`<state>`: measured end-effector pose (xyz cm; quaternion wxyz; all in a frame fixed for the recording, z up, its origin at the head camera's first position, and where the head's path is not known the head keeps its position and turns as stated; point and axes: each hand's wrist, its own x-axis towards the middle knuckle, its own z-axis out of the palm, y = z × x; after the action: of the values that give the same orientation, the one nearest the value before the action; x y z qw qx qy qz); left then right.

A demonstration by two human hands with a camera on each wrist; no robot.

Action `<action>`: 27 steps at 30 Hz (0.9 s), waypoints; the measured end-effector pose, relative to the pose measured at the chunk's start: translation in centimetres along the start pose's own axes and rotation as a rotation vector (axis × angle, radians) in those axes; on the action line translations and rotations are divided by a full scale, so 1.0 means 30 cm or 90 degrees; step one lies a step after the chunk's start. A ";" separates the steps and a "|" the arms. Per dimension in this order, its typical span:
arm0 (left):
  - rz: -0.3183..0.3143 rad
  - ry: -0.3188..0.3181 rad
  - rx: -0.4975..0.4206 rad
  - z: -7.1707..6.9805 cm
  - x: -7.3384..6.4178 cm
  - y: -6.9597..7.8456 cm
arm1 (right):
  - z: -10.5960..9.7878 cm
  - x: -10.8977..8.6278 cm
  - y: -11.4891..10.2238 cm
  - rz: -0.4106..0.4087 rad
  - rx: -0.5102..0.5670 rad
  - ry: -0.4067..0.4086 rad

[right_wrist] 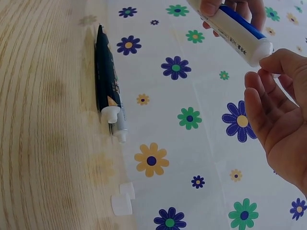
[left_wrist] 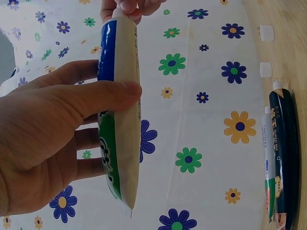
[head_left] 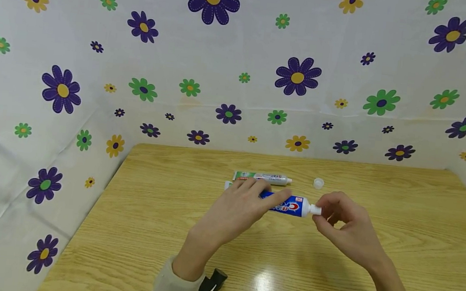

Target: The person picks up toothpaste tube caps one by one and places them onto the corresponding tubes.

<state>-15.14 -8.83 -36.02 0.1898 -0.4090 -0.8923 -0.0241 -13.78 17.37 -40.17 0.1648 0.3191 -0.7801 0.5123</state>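
My left hand grips a toothpaste tube around its middle, thumb on one face and fingers behind it. In the left wrist view the tube has a blue and green side and a plain whitish one. At its right end my right hand pinches the white cap between thumb and forefinger. From the right wrist view, the fingertips of the right hand mostly hide that cap. The tube is held above the table.
On the wooden table, a slim silver and green toothpaste tube lies beside a dark tube. Two loose white caps lie near them, a larger cap and a smaller cap. A flowered cloth stands behind the table.
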 end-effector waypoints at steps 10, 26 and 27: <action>-0.005 -0.007 0.005 0.000 0.000 0.000 | 0.000 -0.002 -0.005 0.034 0.006 0.008; -0.009 -0.014 0.000 -0.001 0.000 -0.001 | 0.004 -0.001 -0.009 0.083 -0.023 0.024; -0.009 -0.015 -0.001 0.000 0.000 -0.001 | 0.004 -0.001 -0.010 0.083 -0.021 0.025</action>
<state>-15.16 -8.85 -36.00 0.1788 -0.4034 -0.8972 -0.0209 -13.56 17.18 -40.05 0.1516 0.2548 -0.8044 0.5148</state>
